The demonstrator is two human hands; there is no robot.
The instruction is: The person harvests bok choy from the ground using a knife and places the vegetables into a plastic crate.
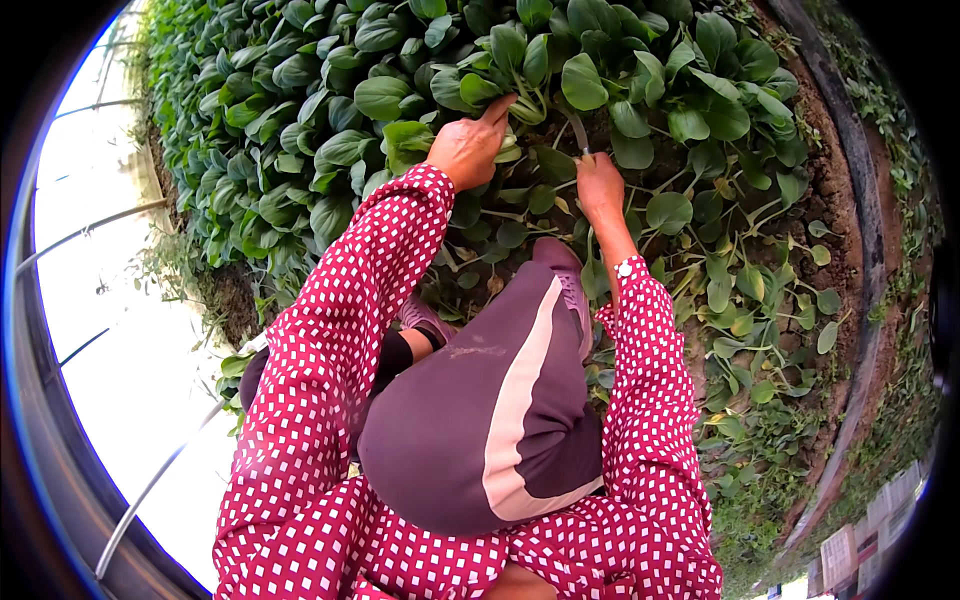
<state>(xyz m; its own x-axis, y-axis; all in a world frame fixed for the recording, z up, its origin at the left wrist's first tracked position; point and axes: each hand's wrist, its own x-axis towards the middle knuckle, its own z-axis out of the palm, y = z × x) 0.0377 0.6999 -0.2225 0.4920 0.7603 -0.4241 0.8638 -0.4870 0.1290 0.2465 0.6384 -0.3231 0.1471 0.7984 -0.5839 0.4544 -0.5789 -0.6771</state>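
Observation:
My left hand (468, 150) is closed at the edge of the standing greens, its fingers pressed against the pale stems of a bok choy plant (527, 106). Part of that grip is hidden by the back of the hand. To its right, my right hand (600, 187) is wrapped round the handle of a sickle. The narrow, curved sickle blade (576, 127) points up and away from me, close to the base of the bok choy. Leaves cover the blade's far end.
Dense rows of bok choy (290, 120) fill the far left. Loose leaves (740, 300) lie on the soil at right, beside a dark hose-like strip (868, 200). My bent knee (450, 430) and pink shoes (562, 265) are just below my hands. Curved poles (150, 490) stand along the bright left side.

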